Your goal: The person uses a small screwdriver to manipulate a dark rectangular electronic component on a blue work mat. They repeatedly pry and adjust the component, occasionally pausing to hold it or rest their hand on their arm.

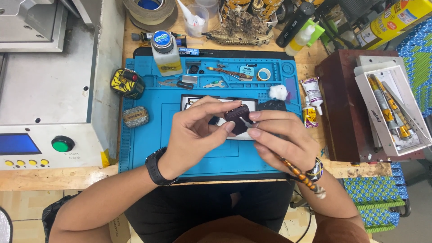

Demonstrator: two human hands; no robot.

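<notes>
left hand [193,130]: pinching small dark module [237,118], long axis left-right
right hand [279,137]: pinching thin metal tool [245,121], tip touching module's near-right face, over blue mat [148,135]

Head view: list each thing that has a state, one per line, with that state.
Small dark part: held above the blue mat by both hands.
Left hand: fingers pinching the part.
Right hand: fingers holding a thin tool against the part.
White bottle: upright, capped.
Tape roll: lying flat.
</notes>
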